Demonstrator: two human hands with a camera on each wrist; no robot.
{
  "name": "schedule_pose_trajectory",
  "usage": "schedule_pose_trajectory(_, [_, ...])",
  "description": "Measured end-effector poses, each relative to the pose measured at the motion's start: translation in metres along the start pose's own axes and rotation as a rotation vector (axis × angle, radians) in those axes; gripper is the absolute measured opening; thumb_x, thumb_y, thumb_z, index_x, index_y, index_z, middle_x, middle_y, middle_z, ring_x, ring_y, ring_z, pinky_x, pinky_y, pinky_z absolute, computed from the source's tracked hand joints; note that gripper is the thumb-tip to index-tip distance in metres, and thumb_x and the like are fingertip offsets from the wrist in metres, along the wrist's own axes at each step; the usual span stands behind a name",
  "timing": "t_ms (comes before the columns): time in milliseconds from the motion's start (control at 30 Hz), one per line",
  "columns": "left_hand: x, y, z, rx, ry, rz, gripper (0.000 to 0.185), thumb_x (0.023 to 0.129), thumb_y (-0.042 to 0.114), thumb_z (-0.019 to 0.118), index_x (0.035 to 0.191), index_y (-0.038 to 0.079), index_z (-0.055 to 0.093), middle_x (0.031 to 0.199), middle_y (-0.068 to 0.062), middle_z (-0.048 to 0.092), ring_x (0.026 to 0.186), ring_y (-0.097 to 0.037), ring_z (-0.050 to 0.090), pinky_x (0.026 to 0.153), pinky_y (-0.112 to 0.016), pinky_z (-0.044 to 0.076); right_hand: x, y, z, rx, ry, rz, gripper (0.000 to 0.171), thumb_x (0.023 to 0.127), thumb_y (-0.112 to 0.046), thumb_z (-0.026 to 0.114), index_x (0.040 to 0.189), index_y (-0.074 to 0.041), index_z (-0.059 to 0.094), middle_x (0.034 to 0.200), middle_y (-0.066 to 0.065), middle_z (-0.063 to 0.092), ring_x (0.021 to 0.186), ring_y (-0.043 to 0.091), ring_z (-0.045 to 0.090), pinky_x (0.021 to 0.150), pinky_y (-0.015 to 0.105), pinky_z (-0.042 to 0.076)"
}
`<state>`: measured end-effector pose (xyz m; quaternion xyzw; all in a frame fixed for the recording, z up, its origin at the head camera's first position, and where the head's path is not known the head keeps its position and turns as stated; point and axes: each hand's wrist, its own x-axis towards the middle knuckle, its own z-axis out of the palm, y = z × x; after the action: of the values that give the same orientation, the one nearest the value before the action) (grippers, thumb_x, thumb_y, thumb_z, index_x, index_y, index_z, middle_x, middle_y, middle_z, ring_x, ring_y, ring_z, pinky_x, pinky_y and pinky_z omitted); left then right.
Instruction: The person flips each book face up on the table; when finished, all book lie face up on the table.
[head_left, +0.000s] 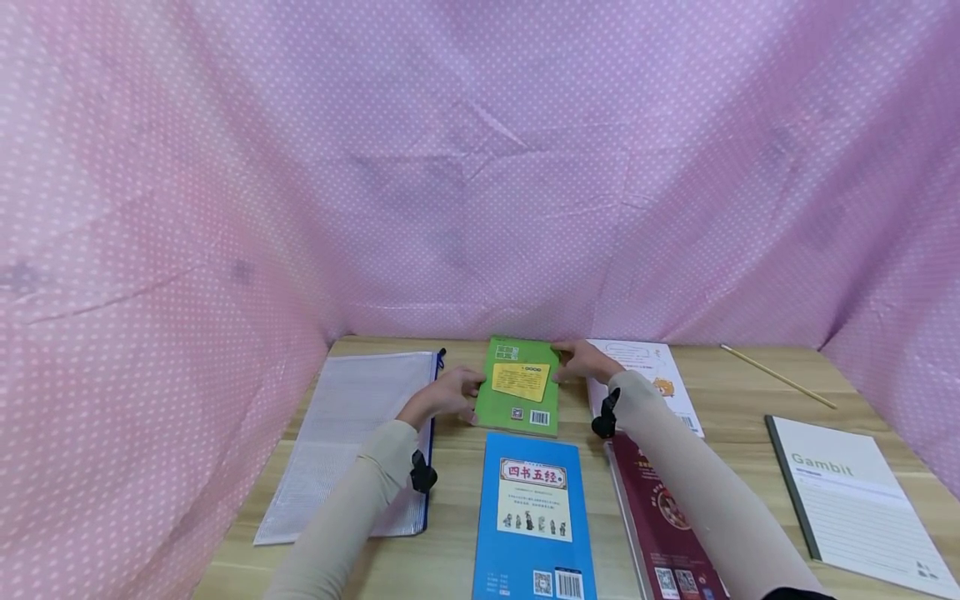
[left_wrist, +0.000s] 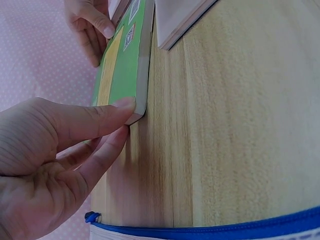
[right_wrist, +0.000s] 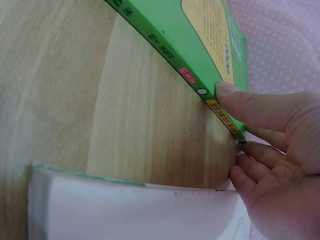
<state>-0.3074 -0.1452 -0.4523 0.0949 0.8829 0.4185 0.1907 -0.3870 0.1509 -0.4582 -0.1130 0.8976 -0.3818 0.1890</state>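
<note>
Centrally lying on the wooden table [head_left: 742, 392], near its far edge: green book [head_left: 521, 386], back cover up, barcode toward the near side. Hemming it in — blue book [head_left: 534, 517] just beyond its near edge, white booklet [head_left: 651, 379] just beside its right edge, mesh zip pouch [head_left: 352, 433] a little apart on the left with a strip of bare wood between. Leaving only narrow lanes of open wood on either side of the green book; wider bare wood lying farther right, between the white booklet and the Gambit notebook [head_left: 855, 500]. Closing off the far side and both flanks of the table: pink dotted cloth [head_left: 480, 167].

Pinching the green book's near-left corner: left hand [head_left: 441, 397], thumb pressing on the cover, fingers [left_wrist: 107, 152] curling in under the edge against the wood, as seen from the left wrist. Gripping the far-right corner: right hand [head_left: 585, 360], thumb lying on the spine edge, remaining fingers [right_wrist: 250, 170] curling below it, close against the white booklet's corner. Tilting slightly off the wood at the spine side in the right wrist view — exactly how far lifted, cannot tell.

Lying elsewhere: dark red book [head_left: 660, 517] beside the blue one, thin wooden stick [head_left: 778, 377] near the far right corner.
</note>
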Motion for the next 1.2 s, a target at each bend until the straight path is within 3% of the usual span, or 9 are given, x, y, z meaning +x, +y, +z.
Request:
schedule_pose_trajectory(500, [0.001, -0.001, 0.002, 0.002, 0.004, 0.002, 0.087, 0.071, -0.012, 0.083, 0.150, 0.005, 0.049, 0.141, -0.010, 0.054, 0.128, -0.028, 0.056, 0.105, -0.038, 0.055, -0.004, 0.000, 0.000, 0.096, 0.029, -0.028, 0.076, 0.089, -0.005, 0.075, 0.155, 0.001, 0.038, 0.163, 0.025, 0.030, 0.153, 0.044, 0.022, 0.128, 0.057, 0.018])
schedule_pose_trajectory(767, [0.002, 0.000, 0.004, 0.016, -0.004, 0.030, 0.088, 0.071, -0.010, 0.085, 0.150, 0.003, 0.049, 0.143, -0.011, 0.052, 0.126, -0.027, 0.056, 0.108, -0.037, 0.053, -0.006, -0.010, -0.001, 0.171, 0.045, -0.020, 0.074, 0.091, -0.003, 0.071, 0.156, 0.000, 0.036, 0.162, 0.024, 0.033, 0.151, 0.043, 0.030, 0.126, 0.055, 0.025])
schedule_pose_trajectory(1200, [-0.002, 0.003, 0.008, -0.003, 0.012, -0.002, 0.086, 0.073, -0.010, 0.082, 0.150, 0.004, 0.048, 0.148, -0.010, 0.049, 0.128, -0.028, 0.054, 0.104, -0.035, 0.054, -0.011, -0.018, -0.006, 0.196, 0.079, -0.021, 0.073, 0.094, -0.005, 0.068, 0.158, -0.001, 0.033, 0.165, 0.019, 0.030, 0.153, 0.042, 0.026, 0.125, 0.057, 0.027])
